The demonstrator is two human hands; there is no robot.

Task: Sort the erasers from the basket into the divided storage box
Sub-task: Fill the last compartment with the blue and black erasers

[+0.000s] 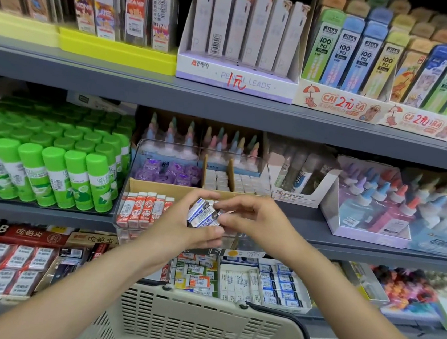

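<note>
Two hands (183, 220), one basket (199, 322), one divided storage box (131, 186), five red erasers (144, 209) lower left inside it.

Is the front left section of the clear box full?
Partly filled: red and white erasers stand in a row in the clear storage box, but hands hide its right end.

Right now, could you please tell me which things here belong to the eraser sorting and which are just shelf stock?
Job:
- blue-and-white erasers, held by left hand and right hand
- divided storage box with red-and-white erasers
- basket

Not involved:
- green glue sticks
- pencil leads
- glue bottles
</note>
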